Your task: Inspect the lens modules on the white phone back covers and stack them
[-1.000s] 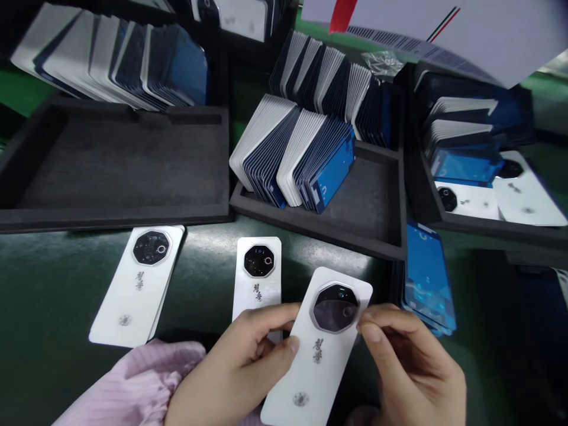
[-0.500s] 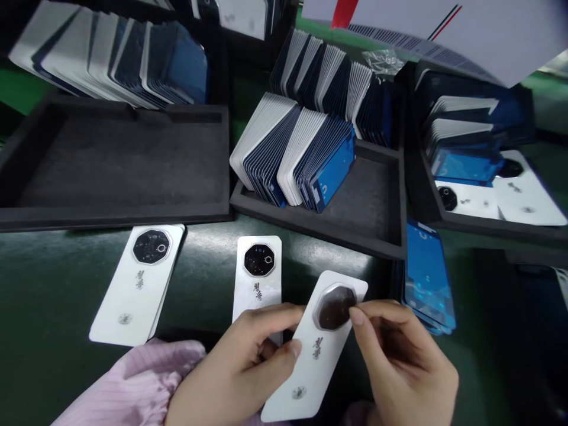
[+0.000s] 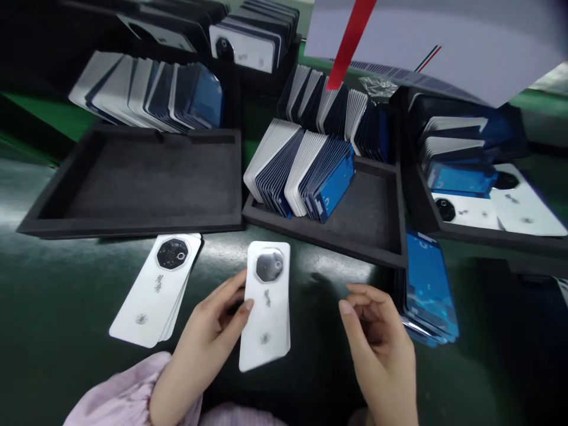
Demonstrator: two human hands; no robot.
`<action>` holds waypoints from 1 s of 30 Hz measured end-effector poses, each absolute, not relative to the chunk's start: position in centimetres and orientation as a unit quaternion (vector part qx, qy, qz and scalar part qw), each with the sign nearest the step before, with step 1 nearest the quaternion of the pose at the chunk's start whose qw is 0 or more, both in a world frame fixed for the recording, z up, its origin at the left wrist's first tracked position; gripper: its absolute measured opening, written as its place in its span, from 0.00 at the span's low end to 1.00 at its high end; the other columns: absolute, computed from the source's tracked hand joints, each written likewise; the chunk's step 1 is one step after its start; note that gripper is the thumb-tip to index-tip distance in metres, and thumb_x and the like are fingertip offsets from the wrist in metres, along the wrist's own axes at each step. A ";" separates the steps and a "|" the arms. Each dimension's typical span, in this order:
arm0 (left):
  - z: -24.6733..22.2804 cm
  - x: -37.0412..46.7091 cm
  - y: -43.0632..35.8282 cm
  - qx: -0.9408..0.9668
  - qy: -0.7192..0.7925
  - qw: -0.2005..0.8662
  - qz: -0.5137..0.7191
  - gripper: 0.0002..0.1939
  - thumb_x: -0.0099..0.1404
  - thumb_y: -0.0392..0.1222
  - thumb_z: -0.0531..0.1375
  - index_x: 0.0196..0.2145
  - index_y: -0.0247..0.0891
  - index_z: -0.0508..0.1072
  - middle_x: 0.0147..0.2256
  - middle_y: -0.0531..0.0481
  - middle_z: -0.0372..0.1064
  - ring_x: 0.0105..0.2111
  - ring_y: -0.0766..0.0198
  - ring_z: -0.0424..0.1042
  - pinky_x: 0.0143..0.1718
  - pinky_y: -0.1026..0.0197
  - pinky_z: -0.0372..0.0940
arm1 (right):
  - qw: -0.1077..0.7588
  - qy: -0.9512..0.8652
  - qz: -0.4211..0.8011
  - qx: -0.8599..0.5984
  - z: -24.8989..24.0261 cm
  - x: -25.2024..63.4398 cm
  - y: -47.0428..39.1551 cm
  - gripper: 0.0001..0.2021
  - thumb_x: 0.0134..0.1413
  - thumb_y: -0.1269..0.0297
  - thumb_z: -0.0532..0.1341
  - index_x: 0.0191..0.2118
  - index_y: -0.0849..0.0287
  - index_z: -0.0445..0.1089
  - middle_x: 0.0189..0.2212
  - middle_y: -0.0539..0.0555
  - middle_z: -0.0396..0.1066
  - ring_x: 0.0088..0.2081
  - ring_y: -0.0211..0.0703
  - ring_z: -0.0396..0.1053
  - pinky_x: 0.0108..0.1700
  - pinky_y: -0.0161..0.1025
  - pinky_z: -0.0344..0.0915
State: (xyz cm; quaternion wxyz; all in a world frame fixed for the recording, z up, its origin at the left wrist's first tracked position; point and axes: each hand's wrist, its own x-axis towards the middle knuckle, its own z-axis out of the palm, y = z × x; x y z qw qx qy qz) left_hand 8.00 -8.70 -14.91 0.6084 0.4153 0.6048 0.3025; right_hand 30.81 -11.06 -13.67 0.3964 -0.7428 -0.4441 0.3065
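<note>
One white panel [image 3: 261,322] was at the middle of the dark surface [image 3: 66,296], seemingly on or just above another, whose edge showed at the lower right. The left hand [image 3: 199,337] pinched its left edge between thumb and fingers, well clear of the octagonal window [image 3: 268,266]; that edge grip seemed the right one, since fingertips on the glossy face could smudge it. The right hand [image 3: 384,355] was apart from the panel, fingers curled, thumb and forefinger slightly parted, with nothing visible between them. Good handling called for keeping the panel flat, squaring its edges to the one beneath and easing the pinch without dragging face over face, as rubbing could scratch. To the left lay overlapping white panels [image 3: 144,307], slightly fanned; to the right, a blue-faced stack [image 3: 428,278], near enough to warrant care with the right wrist. Beyond stood a black tray [image 3: 328,245] of leaning panels.
</note>
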 end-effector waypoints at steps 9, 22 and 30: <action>-14.0 4.7 -9.6 0.584 0.729 0.266 0.239 0.31 0.75 0.53 0.56 0.71 0.44 0.61 0.65 0.37 0.63 0.62 0.40 0.69 0.59 0.41 0.72 | 0.354 -0.488 0.340 -0.721 -14.1 29.2 -11.5 0.10 0.65 0.53 0.63 0.47 0.51 0.73 0.30 0.48 0.72 0.28 0.39 0.70 0.25 0.33 0.64; -14.7 -1.7 -8.8 0.583 0.795 0.137 0.096 0.46 0.60 0.69 0.57 0.56 0.20 0.69 0.49 0.26 0.67 0.53 0.27 0.70 0.58 0.30 0.66 | 0.358 -0.572 0.332 -0.660 -14.4 29.1 -12.4 0.09 0.69 0.57 0.61 0.51 0.47 0.72 0.31 0.46 0.71 0.22 0.36 0.65 0.22 0.33 0.63; -12.6 1.9 -10.3 0.553 0.744 0.315 0.203 0.34 0.59 0.59 0.68 0.55 0.39 0.64 0.53 0.38 0.66 0.50 0.39 0.74 0.51 0.35 0.73 | 0.351 -0.612 0.383 -0.596 -13.5 29.1 -12.2 0.09 0.69 0.60 0.61 0.51 0.49 0.71 0.31 0.47 0.75 0.23 0.36 0.69 0.21 0.30 0.66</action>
